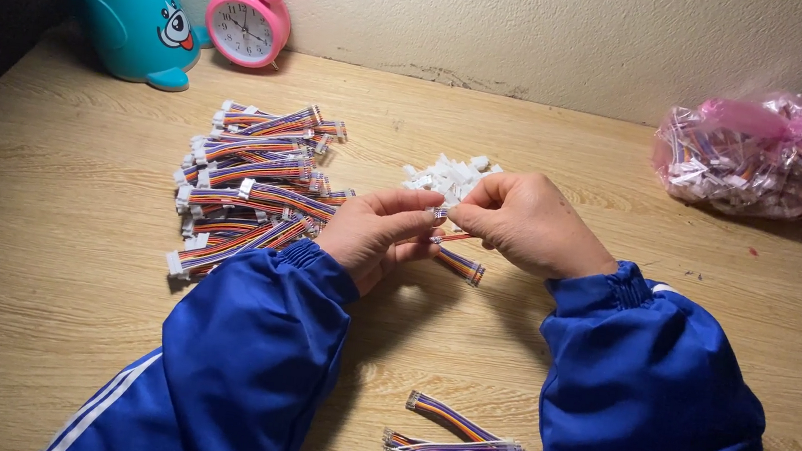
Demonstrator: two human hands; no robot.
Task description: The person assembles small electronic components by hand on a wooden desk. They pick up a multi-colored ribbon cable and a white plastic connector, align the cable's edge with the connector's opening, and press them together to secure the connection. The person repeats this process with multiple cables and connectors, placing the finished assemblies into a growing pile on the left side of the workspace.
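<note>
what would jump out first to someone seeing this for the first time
Two hands in blue sleeves meet at the middle of the wooden table: the left hand and right hand pinch a multicoloured ribbon cable between them. A big pile of finished cables lies to the left. A pink alarm clock and a teal whale-shaped holder stand at the back left.

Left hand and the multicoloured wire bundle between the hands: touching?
Touching. Head view shows the left hand pinching the multicoloured wire bundle at its upper end, opposite the right hand, no gap visible.
</note>
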